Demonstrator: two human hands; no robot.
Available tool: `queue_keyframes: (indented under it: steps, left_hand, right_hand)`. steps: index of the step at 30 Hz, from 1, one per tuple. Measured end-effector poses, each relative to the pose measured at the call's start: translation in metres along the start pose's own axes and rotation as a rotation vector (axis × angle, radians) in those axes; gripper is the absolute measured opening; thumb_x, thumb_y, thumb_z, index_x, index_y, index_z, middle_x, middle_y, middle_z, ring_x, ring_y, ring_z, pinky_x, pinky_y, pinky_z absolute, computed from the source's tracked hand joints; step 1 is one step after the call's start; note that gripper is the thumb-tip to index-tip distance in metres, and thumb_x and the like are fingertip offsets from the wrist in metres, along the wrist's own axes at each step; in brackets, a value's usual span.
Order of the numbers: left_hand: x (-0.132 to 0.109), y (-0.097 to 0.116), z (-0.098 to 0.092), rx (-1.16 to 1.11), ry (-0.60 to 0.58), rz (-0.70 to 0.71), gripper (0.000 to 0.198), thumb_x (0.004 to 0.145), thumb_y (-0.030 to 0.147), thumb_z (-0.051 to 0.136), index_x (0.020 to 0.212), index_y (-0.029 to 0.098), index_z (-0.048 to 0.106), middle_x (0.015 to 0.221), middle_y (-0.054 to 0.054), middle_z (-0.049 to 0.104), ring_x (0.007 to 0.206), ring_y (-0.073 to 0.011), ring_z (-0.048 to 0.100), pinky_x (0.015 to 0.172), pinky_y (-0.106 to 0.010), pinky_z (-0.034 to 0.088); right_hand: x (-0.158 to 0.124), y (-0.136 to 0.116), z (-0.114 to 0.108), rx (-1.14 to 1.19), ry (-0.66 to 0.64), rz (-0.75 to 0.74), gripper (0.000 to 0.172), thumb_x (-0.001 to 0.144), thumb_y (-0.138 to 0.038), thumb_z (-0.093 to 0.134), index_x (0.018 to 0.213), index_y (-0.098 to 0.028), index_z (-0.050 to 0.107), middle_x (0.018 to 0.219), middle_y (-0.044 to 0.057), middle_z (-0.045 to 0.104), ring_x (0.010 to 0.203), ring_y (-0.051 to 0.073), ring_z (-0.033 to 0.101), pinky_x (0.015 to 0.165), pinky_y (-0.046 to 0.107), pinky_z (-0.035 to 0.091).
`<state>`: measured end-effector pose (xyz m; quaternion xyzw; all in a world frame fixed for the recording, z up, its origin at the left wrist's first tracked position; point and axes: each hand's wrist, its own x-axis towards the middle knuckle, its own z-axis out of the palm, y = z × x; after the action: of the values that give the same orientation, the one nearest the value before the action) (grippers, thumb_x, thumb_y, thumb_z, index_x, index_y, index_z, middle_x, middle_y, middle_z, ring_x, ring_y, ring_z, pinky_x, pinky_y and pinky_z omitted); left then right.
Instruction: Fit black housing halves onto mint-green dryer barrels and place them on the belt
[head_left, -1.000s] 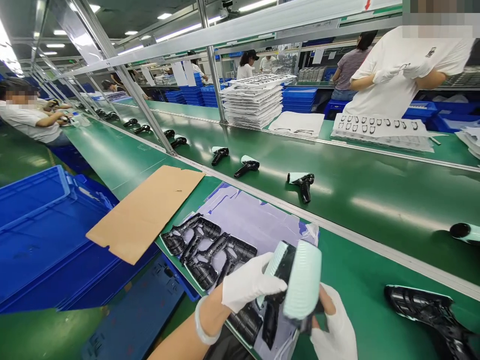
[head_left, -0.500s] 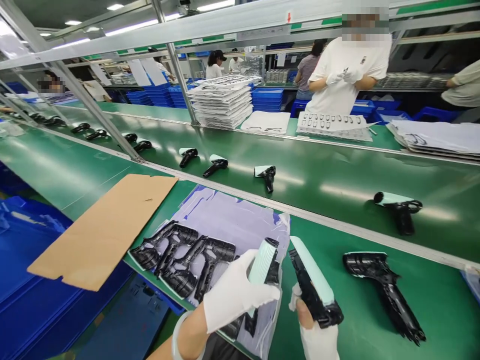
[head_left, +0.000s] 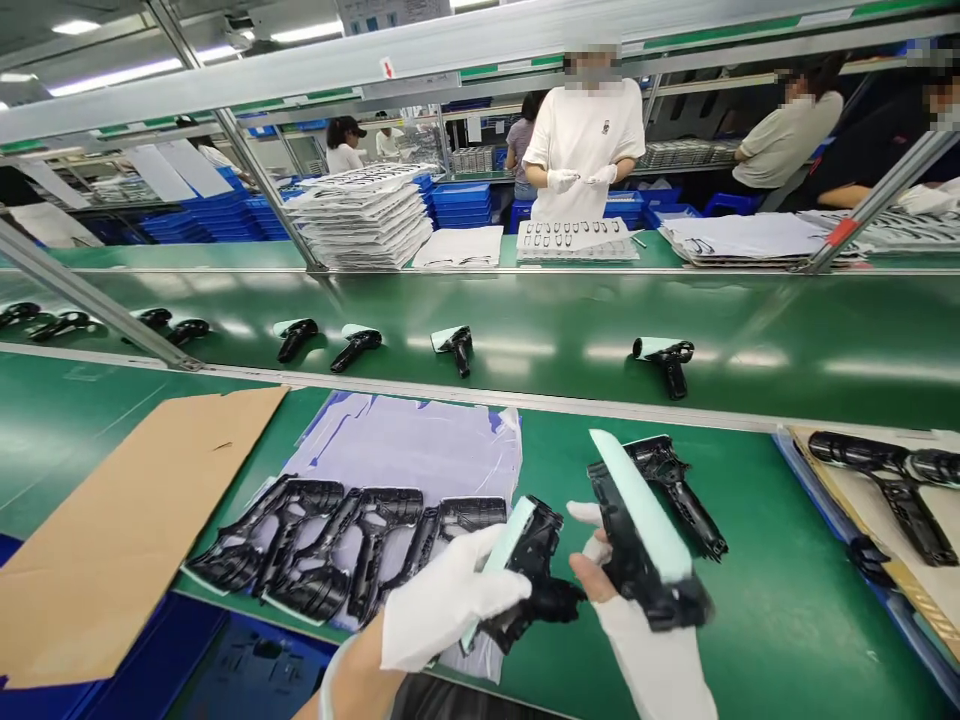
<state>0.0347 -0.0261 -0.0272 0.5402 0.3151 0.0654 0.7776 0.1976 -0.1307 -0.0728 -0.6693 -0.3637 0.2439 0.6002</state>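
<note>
My white-gloved left hand [head_left: 442, 600] is closed on a hair dryer housing half [head_left: 544, 560], with its black inner side and part of its mint outer shell showing. In my right hand [head_left: 652, 660], also gloved but with some bare fingertips, is another housing half [head_left: 645, 505], its mint barrel tilted upward. The two pieces are held apart, side by side. Behind the right-hand piece, a black housing half [head_left: 686, 495] lies on the green bench. Left of my left hand, several black housing halves [head_left: 315, 560] rest on a lilac sheet [head_left: 420, 430].
Brown cardboard [head_left: 142, 510] lies at the left. A blue-edged tray [head_left: 799, 470] with more black housings [head_left: 907, 500] stands at the right. Beyond the rail, several mint-and-black dryer bodies [head_left: 664, 362] lie on a green conveyor [head_left: 547, 320]. A co-worker [head_left: 585, 140] stands across, near stacked white sheets [head_left: 367, 215].
The view has swung right, bringing the right-hand tray in. The left-hand housing has turned, showing more of its black inside. The loose half now appears closer behind my right-hand piece.
</note>
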Motion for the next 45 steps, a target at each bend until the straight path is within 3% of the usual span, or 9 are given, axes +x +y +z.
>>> queue_keyframes:
  steps: [6,14,22,27,30,35,39,42,45]
  left_hand:
    - [-0.005,0.001,0.02,0.212,0.065,-0.128,0.034,0.071,0.026,0.069,0.104,0.016,0.065,0.068,0.004,0.055,0.058,-0.0115,0.044,0.053,-0.022,0.035]
    - [-0.012,-0.001,0.02,0.307,0.147,-0.149,0.039,0.07,0.025,0.074,0.108,0.02,0.068,0.062,0.005,0.059,0.052,-0.0117,0.05,0.047,-0.02,0.035]
    - [-0.011,0.0,0.02,0.296,0.119,-0.169,0.038,0.069,0.023,0.071,0.106,0.016,0.065,0.063,0.005,0.057,0.052,-0.0103,0.047,0.048,-0.021,0.034]
    - [-0.008,0.008,0.026,0.252,0.053,-0.182,0.03,0.068,0.023,0.067,0.097,0.015,0.061,0.062,0.006,0.049,0.055,-0.01,0.041,0.05,-0.022,0.03]
    - [-0.003,0.005,0.027,0.164,-0.053,-0.1,0.028,0.069,0.029,0.067,0.092,0.014,0.061,0.068,0.004,0.047,0.06,-0.0104,0.038,0.054,-0.023,0.03]
    - [0.008,-0.013,0.025,-0.114,-0.25,0.021,0.036,0.076,0.049,0.07,0.076,0.014,0.061,0.062,0.002,0.05,0.055,-0.0101,0.039,0.052,-0.024,0.028]
    - [0.015,-0.025,0.03,-0.296,-0.352,-0.043,0.05,0.075,0.063,0.061,0.06,0.016,0.054,0.052,0.0,0.046,0.044,-0.0088,0.036,0.045,-0.025,0.025]
    - [0.019,-0.028,0.036,-0.388,-0.417,-0.136,0.053,0.073,0.067,0.056,0.067,0.015,0.061,0.049,0.001,0.045,0.042,-0.0091,0.036,0.045,-0.024,0.027]
    - [0.023,-0.033,0.041,-0.539,-0.47,-0.197,0.059,0.074,0.064,0.058,0.096,0.011,0.069,0.049,0.001,0.05,0.042,-0.0102,0.04,0.046,-0.023,0.028]
  right_hand:
    - [0.014,-0.026,-0.005,0.195,-0.164,0.145,0.031,0.071,-0.044,0.077,0.092,-0.022,0.074,0.061,-0.002,0.055,0.052,0.012,0.052,0.05,0.025,0.048]
    - [0.01,-0.026,0.001,0.281,-0.156,0.25,0.031,0.064,-0.037,0.082,0.09,-0.023,0.075,0.072,0.0,0.063,0.055,0.009,0.047,0.049,0.021,0.045]
    - [0.008,-0.026,0.005,0.248,-0.151,0.276,0.037,0.067,-0.043,0.08,0.095,-0.021,0.071,0.088,0.005,0.069,0.062,0.012,0.055,0.056,0.026,0.053]
    - [0.004,-0.028,-0.002,0.198,-0.164,0.314,0.039,0.07,-0.046,0.079,0.098,-0.02,0.07,0.081,0.003,0.066,0.062,0.014,0.057,0.063,0.03,0.055]
    - [0.0,-0.027,-0.013,0.182,-0.158,0.271,0.034,0.076,-0.048,0.074,0.096,-0.02,0.068,0.071,0.001,0.063,0.063,0.015,0.06,0.064,0.031,0.055]
    - [-0.014,-0.028,-0.042,0.151,0.018,0.136,0.031,0.079,-0.048,0.074,0.093,-0.022,0.068,0.065,-0.001,0.062,0.055,0.013,0.06,0.056,0.024,0.055]
    - [-0.026,-0.026,-0.061,0.025,0.125,0.064,0.028,0.079,-0.046,0.074,0.092,-0.022,0.068,0.069,0.001,0.067,0.054,0.014,0.062,0.054,0.024,0.057]
    - [-0.031,-0.025,-0.066,0.002,0.138,0.049,0.029,0.077,-0.048,0.075,0.09,-0.023,0.068,0.076,0.003,0.071,0.053,0.016,0.062,0.056,0.028,0.058]
    - [-0.034,-0.025,-0.067,0.043,0.143,0.049,0.033,0.074,-0.055,0.075,0.085,-0.024,0.068,0.079,0.005,0.073,0.054,0.018,0.063,0.056,0.033,0.06]
